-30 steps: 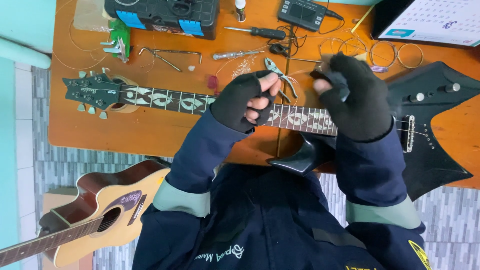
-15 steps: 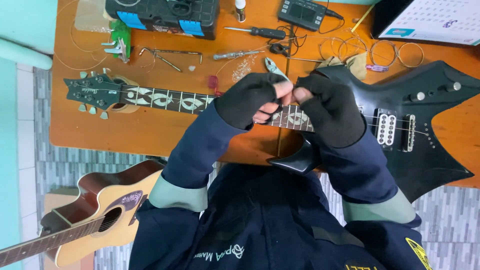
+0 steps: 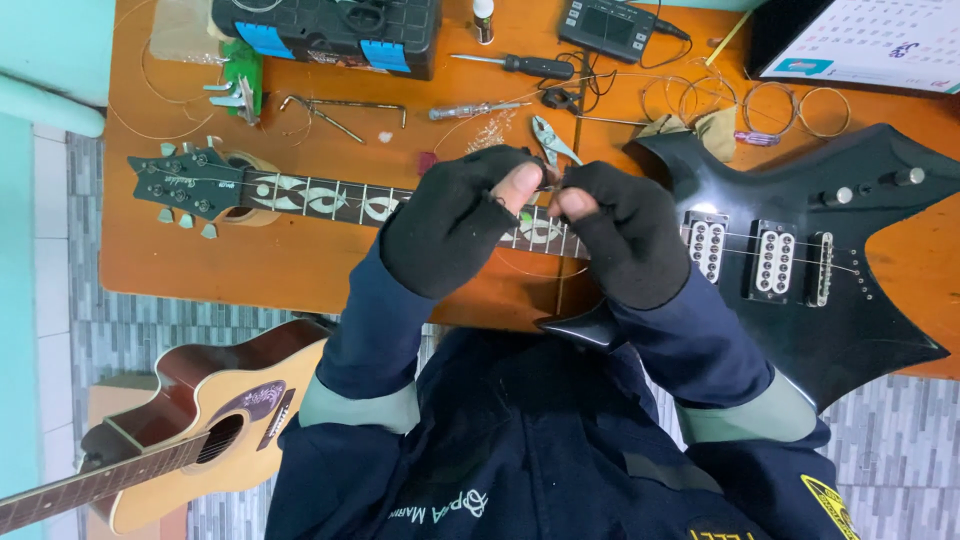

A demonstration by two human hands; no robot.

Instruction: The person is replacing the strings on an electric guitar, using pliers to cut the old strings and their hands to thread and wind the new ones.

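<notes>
Both hands wore black gloves with the fingertips cut off. The left hand (image 3: 455, 232) and the right hand (image 3: 625, 240) met above the neck of the black electric guitar (image 3: 800, 260), which lay flat on the orange counter (image 3: 200, 260). Their fingertips were pinched together on something too small to make out. Small pliers (image 3: 550, 138) lay on the counter just behind the hands. A brown acoustic guitar (image 3: 180, 430) stood low by the person's left side.

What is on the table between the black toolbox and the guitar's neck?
In the head view, between the black toolbox and the guitar's neck lies a bent metal tool on the orange table.
</notes>
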